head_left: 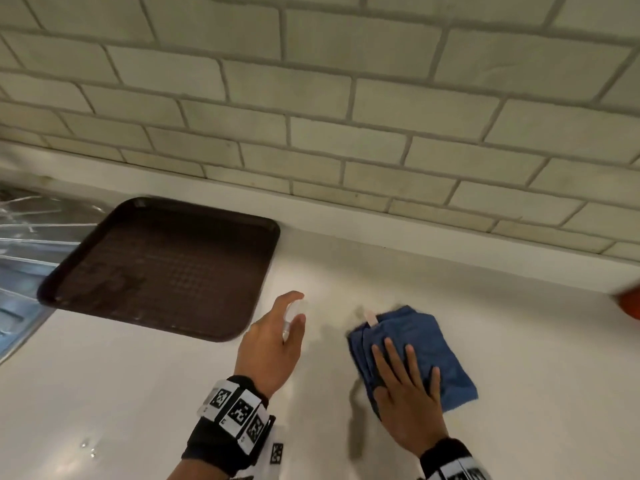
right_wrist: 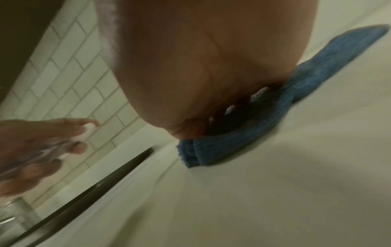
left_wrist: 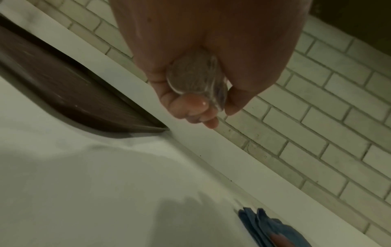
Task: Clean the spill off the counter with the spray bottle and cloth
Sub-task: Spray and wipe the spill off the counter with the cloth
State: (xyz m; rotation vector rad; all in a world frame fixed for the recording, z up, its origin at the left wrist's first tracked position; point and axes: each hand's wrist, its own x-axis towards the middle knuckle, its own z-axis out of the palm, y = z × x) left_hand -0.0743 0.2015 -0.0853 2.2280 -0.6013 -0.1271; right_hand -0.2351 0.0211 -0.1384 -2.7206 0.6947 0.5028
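Observation:
My left hand (head_left: pixel 273 344) grips a small clear spray bottle (head_left: pixel 292 315) above the white counter (head_left: pixel 138 393), just right of the brown tray. In the left wrist view the bottle's round clear base (left_wrist: pixel 194 75) shows between my curled fingers (left_wrist: pixel 190 107). A folded blue cloth (head_left: pixel 419 344) lies flat on the counter to the right. My right hand (head_left: pixel 408 393) presses flat on the cloth's near part with straight, spread fingers. The right wrist view shows my palm (right_wrist: pixel 211 66) on the blue cloth (right_wrist: pixel 317 75) and my left hand (right_wrist: pixel 38 142) with the bottle at the left.
A dark brown tray (head_left: pixel 166 268) sits at the back left, partly over a steel sink drainer (head_left: pixel 24 244). A tiled wall (head_left: pixel 346 98) rises behind the counter. Small water drops (head_left: pixel 88 446) lie near the front left. An orange object (head_left: pixel 628 304) peeks in at the right edge.

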